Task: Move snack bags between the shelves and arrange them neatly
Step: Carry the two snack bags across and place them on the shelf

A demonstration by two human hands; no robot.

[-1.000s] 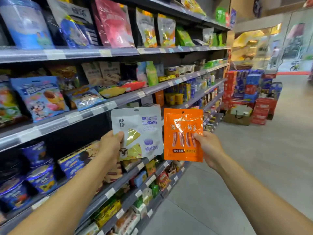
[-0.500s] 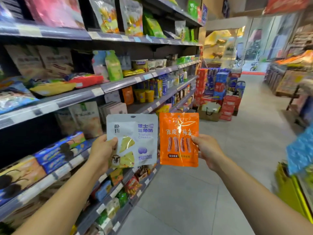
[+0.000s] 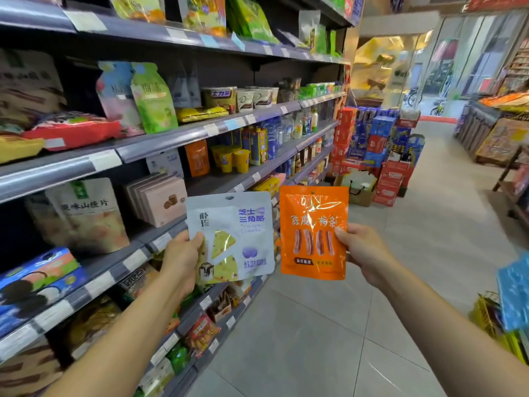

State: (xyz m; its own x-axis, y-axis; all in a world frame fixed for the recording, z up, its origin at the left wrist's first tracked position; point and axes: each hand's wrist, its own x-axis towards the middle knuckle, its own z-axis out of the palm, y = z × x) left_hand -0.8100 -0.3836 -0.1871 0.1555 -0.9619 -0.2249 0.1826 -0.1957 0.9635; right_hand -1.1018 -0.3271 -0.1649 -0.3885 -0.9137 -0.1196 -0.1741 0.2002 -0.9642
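Observation:
My left hand (image 3: pixel 180 262) grips a white cheese snack bag (image 3: pixel 237 224) by its lower left edge, thumb on the front. Beside it, my right hand (image 3: pixel 360 250) pinches an orange plum-strip bag (image 3: pixel 312 213) at its right edge. Both bags are upright, side by side, held out in the aisle in front of the shelves (image 3: pixel 177 138) on my left. On the third shelf back stands another orange bag (image 3: pixel 197 157) of the same kind, next to a white bag (image 3: pixel 164 164).
The shelving runs along the left, packed with snack bags, boxes, yellow cups (image 3: pixel 233 160) and bottles. Stacked red and blue cartons (image 3: pixel 372 144) stand at the aisle's end. A yellow basket (image 3: pixel 492 316) and a blue item (image 3: pixel 515 293) sit at the right edge.
The view has moved along the aisle to the right, so shelf goods slid left. Both hands still hold their bags side by side, now slightly lower in view.

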